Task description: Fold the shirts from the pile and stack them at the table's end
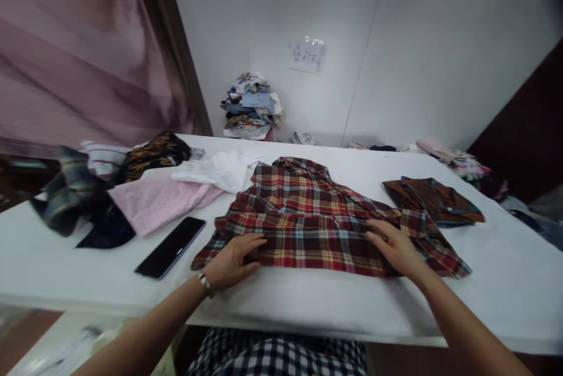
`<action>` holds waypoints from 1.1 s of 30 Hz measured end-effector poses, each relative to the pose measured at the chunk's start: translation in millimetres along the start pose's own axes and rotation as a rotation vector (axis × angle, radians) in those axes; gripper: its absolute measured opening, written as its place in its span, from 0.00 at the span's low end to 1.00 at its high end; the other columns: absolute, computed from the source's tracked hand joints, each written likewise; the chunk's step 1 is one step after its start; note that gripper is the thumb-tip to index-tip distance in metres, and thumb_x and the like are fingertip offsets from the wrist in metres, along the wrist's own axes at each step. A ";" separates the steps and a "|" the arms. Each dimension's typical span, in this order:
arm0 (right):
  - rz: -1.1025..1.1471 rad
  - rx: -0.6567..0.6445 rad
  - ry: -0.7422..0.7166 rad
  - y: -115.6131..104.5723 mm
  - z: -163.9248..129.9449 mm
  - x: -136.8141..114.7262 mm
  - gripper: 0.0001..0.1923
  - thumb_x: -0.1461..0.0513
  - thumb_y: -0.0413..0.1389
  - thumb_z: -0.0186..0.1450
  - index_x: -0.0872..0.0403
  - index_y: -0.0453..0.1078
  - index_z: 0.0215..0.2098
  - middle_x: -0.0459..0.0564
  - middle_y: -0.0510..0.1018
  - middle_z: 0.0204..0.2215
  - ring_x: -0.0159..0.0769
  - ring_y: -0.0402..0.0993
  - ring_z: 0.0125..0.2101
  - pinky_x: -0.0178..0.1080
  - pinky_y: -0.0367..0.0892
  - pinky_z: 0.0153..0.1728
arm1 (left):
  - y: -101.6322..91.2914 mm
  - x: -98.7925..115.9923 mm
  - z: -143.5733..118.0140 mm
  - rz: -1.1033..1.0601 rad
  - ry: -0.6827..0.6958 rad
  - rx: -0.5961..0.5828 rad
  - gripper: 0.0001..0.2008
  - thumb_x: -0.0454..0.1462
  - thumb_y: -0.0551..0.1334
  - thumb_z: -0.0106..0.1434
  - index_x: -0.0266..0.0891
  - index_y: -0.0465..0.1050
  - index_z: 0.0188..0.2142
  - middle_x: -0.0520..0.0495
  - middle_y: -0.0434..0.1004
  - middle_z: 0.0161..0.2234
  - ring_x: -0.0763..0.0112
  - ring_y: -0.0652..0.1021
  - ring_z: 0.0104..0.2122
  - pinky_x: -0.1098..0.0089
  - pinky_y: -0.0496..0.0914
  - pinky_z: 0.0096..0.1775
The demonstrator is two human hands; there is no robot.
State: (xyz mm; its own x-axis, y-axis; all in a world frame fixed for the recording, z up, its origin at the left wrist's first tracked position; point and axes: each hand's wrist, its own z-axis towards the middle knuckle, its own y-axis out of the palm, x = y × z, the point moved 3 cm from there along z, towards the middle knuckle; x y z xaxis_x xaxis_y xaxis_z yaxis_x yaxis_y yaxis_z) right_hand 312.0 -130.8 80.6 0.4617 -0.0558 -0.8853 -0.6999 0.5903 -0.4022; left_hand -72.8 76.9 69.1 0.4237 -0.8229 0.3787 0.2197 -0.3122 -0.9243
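Observation:
A plaid shirt [308, 235] in dark red, brown, yellow and light blue lies spread on the white table [325, 300]. Its collar points to the far side and its lower part is folded over toward me. My left hand [235, 260] rests on the near left part of the shirt, fingers stretched out and thumb apart. On the right, my right hand [393, 247] touches the cloth near the sleeve, its fingers extended and apart. Some fingertips are blurred against the fabric.
Left of the shirt lie a black phone [170, 248], pink cloth [158, 200], white cloth [220, 169] and dark plaid clothing [70, 188]. A folded brown garment [435, 199] sits at the right. Stacked clothes [253, 107] stand by the back wall; more clothes [457, 162] line the right edge.

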 end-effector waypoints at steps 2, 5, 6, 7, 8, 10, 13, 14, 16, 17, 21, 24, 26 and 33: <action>0.067 -0.124 -0.034 48.6 -1.3 -17.0 0.18 0.60 0.66 0.53 0.45 0.77 0.43 0.50 0.77 0.47 0.49 0.69 0.51 0.51 0.57 0.60 | -7.9 -2.5 5.7 -0.031 -0.034 0.080 0.21 0.41 0.58 0.62 0.40 0.70 0.54 0.41 0.71 0.57 0.59 0.70 0.57 0.57 0.64 0.58; -0.164 -0.203 -0.117 94.6 3.4 -25.1 0.18 0.58 0.64 0.56 0.45 0.76 0.46 0.51 0.76 0.49 0.50 0.67 0.52 0.54 0.54 0.60 | -16.8 -14.6 15.4 0.052 -0.117 0.200 0.17 0.40 0.54 0.66 0.39 0.73 0.50 0.41 0.75 0.53 0.60 0.73 0.53 0.59 0.65 0.57; -0.251 -0.215 -0.139 103.0 6.2 -23.5 0.16 0.57 0.63 0.58 0.46 0.76 0.45 0.53 0.77 0.47 0.50 0.68 0.51 0.55 0.56 0.58 | -18.1 -19.0 18.1 0.100 -0.146 0.208 0.16 0.39 0.54 0.66 0.39 0.74 0.49 0.41 0.75 0.52 0.60 0.73 0.52 0.58 0.65 0.56; -0.321 -0.226 -0.156 108.6 8.9 -20.7 0.15 0.57 0.61 0.59 0.48 0.76 0.45 0.54 0.78 0.45 0.50 0.69 0.48 0.54 0.58 0.57 | -18.7 -22.9 20.2 0.149 -0.172 0.199 0.15 0.37 0.54 0.65 0.39 0.74 0.48 0.41 0.76 0.52 0.59 0.73 0.52 0.58 0.64 0.56; -0.375 -0.239 -0.166 111.9 11.0 -17.2 0.13 0.58 0.60 0.60 0.48 0.76 0.44 0.55 0.78 0.42 0.49 0.70 0.46 0.52 0.60 0.55 | -19.0 -26.1 21.8 0.195 -0.194 0.179 0.15 0.37 0.55 0.65 0.40 0.74 0.48 0.41 0.76 0.51 0.58 0.73 0.51 0.57 0.64 0.55; -0.458 -0.257 -0.182 113.5 12.9 -11.1 0.11 0.59 0.59 0.60 0.50 0.77 0.42 0.55 0.78 0.37 0.47 0.71 0.42 0.49 0.63 0.51 | -19.8 -30.4 23.6 0.267 -0.229 0.139 0.16 0.37 0.57 0.64 0.40 0.73 0.50 0.41 0.76 0.50 0.56 0.73 0.50 0.55 0.64 0.53; -0.562 -0.280 -0.204 109.5 11.1 -9.8 0.13 0.56 0.56 0.63 0.52 0.77 0.43 0.56 0.77 0.37 0.46 0.71 0.41 0.45 0.63 0.48 | -24.2 -37.1 24.8 0.306 -0.296 0.134 0.19 0.42 0.58 0.63 0.41 0.70 0.53 0.41 0.75 0.51 0.54 0.72 0.51 0.54 0.65 0.51; -0.588 -0.293 -0.205 107.9 10.3 -11.3 0.15 0.55 0.53 0.65 0.53 0.76 0.43 0.56 0.77 0.37 0.45 0.71 0.42 0.44 0.64 0.47 | -26.2 -40.4 25.3 0.306 -0.328 0.149 0.19 0.43 0.58 0.64 0.41 0.70 0.53 0.40 0.73 0.52 0.54 0.71 0.52 0.55 0.65 0.51; -0.627 -0.313 -0.192 105.6 10.4 -15.5 0.19 0.53 0.47 0.69 0.55 0.76 0.43 0.55 0.77 0.38 0.43 0.71 0.41 0.43 0.64 0.46 | -29.4 -48.8 26.5 0.302 -0.401 0.179 0.21 0.46 0.57 0.65 0.40 0.69 0.54 0.39 0.71 0.54 0.54 0.70 0.54 0.55 0.65 0.51; -0.643 -0.310 -0.181 105.0 11.5 -17.6 0.20 0.54 0.45 0.70 0.55 0.76 0.43 0.55 0.77 0.38 0.42 0.71 0.41 0.42 0.64 0.46 | -30.2 -53.2 27.2 0.303 -0.435 0.181 0.22 0.46 0.56 0.65 0.39 0.68 0.54 0.39 0.71 0.54 0.53 0.70 0.54 0.56 0.66 0.50; -0.728 -0.291 -0.138 109.2 20.6 -20.3 0.19 0.58 0.45 0.69 0.56 0.74 0.47 0.56 0.77 0.42 0.42 0.71 0.44 0.40 0.63 0.48 | -31.0 -63.9 30.1 0.306 -0.481 0.140 0.15 0.42 0.56 0.65 0.37 0.73 0.46 0.39 0.76 0.44 0.53 0.73 0.47 0.57 0.67 0.46; -0.810 -0.319 -0.095 117.3 27.5 -16.4 0.19 0.60 0.49 0.67 0.59 0.72 0.52 0.58 0.76 0.45 0.44 0.69 0.47 0.40 0.62 0.50 | -37.8 -63.6 29.0 0.263 -0.436 0.244 0.11 0.40 0.55 0.65 0.38 0.74 0.38 0.41 0.76 0.41 0.57 0.73 0.45 0.61 0.66 0.47; -0.850 -0.323 -0.074 121.7 31.0 -14.2 0.21 0.61 0.52 0.65 0.60 0.70 0.54 0.58 0.75 0.46 0.45 0.69 0.49 0.40 0.61 0.51 | -42.3 -63.5 26.0 0.200 -0.425 0.311 0.10 0.39 0.54 0.65 0.40 0.73 0.36 0.44 0.76 0.40 0.61 0.74 0.44 0.64 0.66 0.46; -0.821 -0.215 -0.073 125.4 38.9 -13.4 0.17 0.64 0.44 0.68 0.54 0.75 0.37 0.54 0.76 0.36 0.38 0.73 0.38 0.37 0.64 0.41 | -33.5 -74.9 14.3 0.078 -0.533 0.223 0.11 0.39 0.51 0.67 0.43 0.71 0.39 0.49 0.77 0.42 0.66 0.77 0.40 0.68 0.66 0.38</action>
State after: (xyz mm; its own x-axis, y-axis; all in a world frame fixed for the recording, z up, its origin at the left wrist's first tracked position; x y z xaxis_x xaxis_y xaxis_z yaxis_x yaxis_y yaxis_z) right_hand 239.2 -24.7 51.1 0.8969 -0.3430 -0.2792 -0.2125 0.2195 -0.9522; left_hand -99.3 155.8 72.3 0.8172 -0.4685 0.3358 0.3257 -0.1052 -0.9396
